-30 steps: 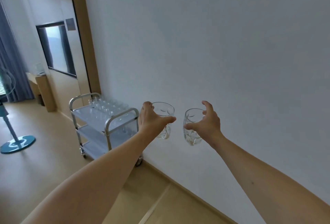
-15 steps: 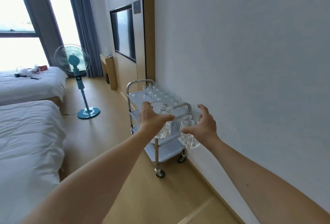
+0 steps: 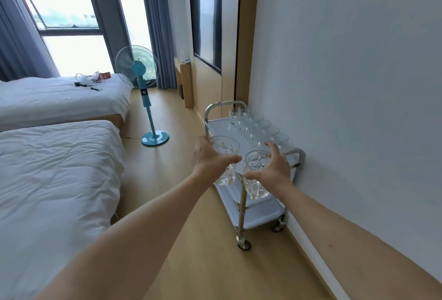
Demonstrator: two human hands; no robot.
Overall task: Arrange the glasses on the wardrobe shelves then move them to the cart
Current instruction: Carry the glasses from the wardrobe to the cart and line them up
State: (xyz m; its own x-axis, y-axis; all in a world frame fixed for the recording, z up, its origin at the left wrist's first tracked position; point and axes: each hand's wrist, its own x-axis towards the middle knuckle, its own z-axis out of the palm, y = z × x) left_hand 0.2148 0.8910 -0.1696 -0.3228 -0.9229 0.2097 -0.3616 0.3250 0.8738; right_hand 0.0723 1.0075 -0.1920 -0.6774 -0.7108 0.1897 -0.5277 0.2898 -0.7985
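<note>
My left hand [image 3: 210, 163] grips a clear cut-glass tumbler [image 3: 224, 149] round its side, and my right hand [image 3: 272, 170] grips a second tumbler [image 3: 254, 180] the same way. Both glasses are upright, side by side, held out in front of me above the near end of a white three-tier cart [image 3: 215, 125] with a chrome frame. The cart stands against the white wall on the right. Several more glasses [image 3: 258, 127] stand in rows along the right side of its top shelf.
Two beds with white covers [image 3: 55, 163] fill the left side. A teal standing fan [image 3: 146, 89] is on the wooden floor beyond the cart. A wall screen [image 3: 207, 29] and a wooden desk [image 3: 185, 79] lie farther along the right wall, windows behind.
My view has swung left from the bare wall to the room, and I have come nearer the cart. Both hands keep their glasses, now over the cart's near end.
</note>
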